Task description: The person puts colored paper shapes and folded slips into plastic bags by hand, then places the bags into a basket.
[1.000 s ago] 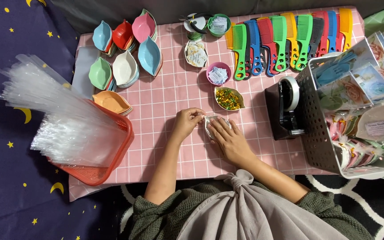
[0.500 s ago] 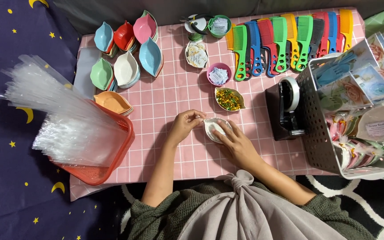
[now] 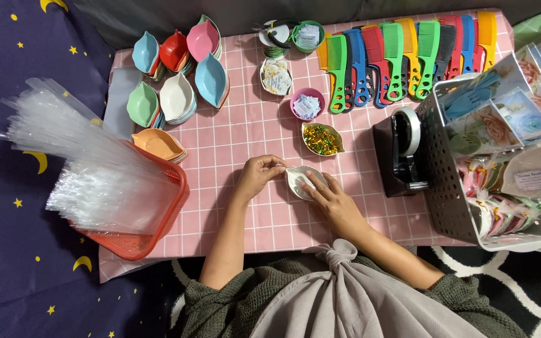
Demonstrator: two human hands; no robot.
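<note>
Olive knit sleeves, grey knotted scarf, bare forearms.

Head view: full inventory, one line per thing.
white leaf-shaped dish: 1, white, table centre, under both hands
leaf dish stacks: several, mixed pastels and red, far left
dish of beads: 1, gold and green, behind the white dish
pink bowl: 1, holds paper slips
combs: a row, mixed colours, far right
tape dispenser: 1, black, right
grey basket: 1, packed items, right edge
red basket: 1, clear bags, left
left hand: at the dish's left tip
right hand: on the dish
</note>
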